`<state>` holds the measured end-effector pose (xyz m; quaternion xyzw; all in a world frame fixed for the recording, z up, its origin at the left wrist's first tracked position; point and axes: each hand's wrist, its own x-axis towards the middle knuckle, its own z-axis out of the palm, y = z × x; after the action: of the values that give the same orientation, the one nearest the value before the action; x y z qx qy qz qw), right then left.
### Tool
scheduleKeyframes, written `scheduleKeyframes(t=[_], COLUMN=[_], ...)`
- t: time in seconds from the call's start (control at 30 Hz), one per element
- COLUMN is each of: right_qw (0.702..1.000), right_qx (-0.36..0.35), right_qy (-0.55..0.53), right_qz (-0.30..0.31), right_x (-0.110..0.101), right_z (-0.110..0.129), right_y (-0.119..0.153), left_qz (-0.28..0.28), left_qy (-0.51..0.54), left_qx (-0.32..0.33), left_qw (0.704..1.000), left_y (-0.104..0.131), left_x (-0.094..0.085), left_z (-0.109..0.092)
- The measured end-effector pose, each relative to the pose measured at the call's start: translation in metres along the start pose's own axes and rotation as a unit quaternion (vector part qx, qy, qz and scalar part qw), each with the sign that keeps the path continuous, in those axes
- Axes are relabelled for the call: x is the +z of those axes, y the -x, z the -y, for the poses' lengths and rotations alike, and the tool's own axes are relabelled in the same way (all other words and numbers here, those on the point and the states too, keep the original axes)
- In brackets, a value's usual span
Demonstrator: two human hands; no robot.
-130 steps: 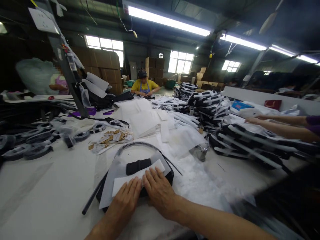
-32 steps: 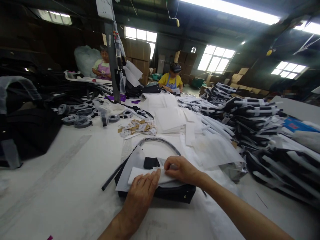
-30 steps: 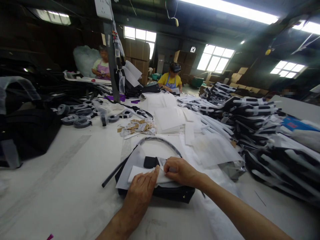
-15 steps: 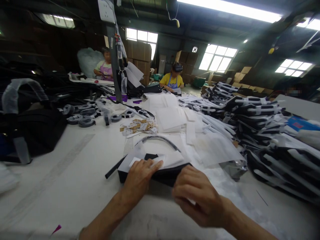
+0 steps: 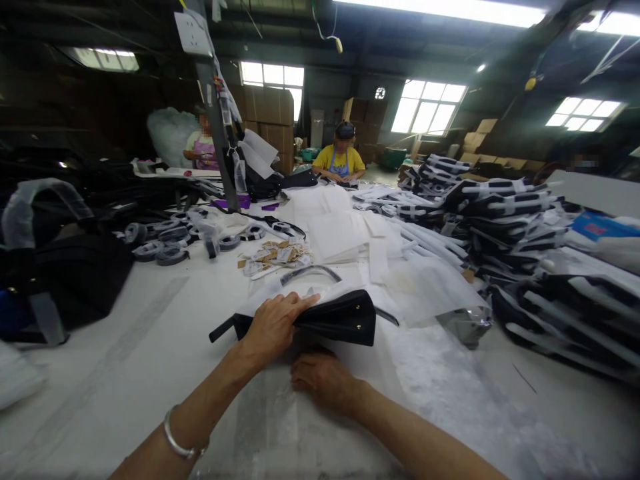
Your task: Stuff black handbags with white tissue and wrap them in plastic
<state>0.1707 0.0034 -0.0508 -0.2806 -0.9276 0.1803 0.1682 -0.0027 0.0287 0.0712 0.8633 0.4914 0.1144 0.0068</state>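
Note:
A black handbag (image 5: 345,320) lies tilted before me, its near side lifted and one end with small metal studs facing right. My left hand (image 5: 273,323) grips its near edge, thumb and fingers closed over it. Low at the bag's near side, my right hand (image 5: 325,380) is curled, its fingertips partly hidden in shadow under the bag; what they hold, if anything, cannot be made out. Behind the bag arches a plastic-wrapped handle (image 5: 313,272). White paper (image 5: 257,300) shows along its far side. A black strap end (image 5: 221,329) sticks out at the left.
Tags with strings (image 5: 277,255) lie beyond the bag, near rolled straps (image 5: 173,255). White sheets (image 5: 337,237) cover the table's middle. Stacked black bag pieces (image 5: 505,200) rise at the right; another black bag (image 5: 80,267) stands left. Two people (image 5: 340,160) work farther back.
The bag's right end has been raised and turned towards me. My right hand has moved left and down, from the bag's right corner to below its near side. My left hand still holds on.

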Motion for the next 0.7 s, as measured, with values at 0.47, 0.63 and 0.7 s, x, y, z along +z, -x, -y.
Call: scheduleKeyframes(t=[0.47, 0.63, 0.7], right_qw=[0.993, 0.985, 0.994], right_qx=[-0.031, 0.069, 0.09], right_qy=[-0.106, -0.06, -0.037], right_qz=[-0.044, -0.147, -0.054], right_x=[-0.097, -0.143, -0.15], right_z=[0.05, 0.031, 0.014], right_y=[0.116, 0.048, 0.025], left_qz=[-0.183, -0.177, -0.18], left_qy=[-0.164, -0.173, -0.174], left_qx=[0.044, 0.059, 0.061], left_qw=[0.968, 0.967, 0.966], left_y=[0.072, 0.07, 0.068], left_x=[0.101, 0.099, 0.098], left_z=[-0.051, -0.049, -0.047])
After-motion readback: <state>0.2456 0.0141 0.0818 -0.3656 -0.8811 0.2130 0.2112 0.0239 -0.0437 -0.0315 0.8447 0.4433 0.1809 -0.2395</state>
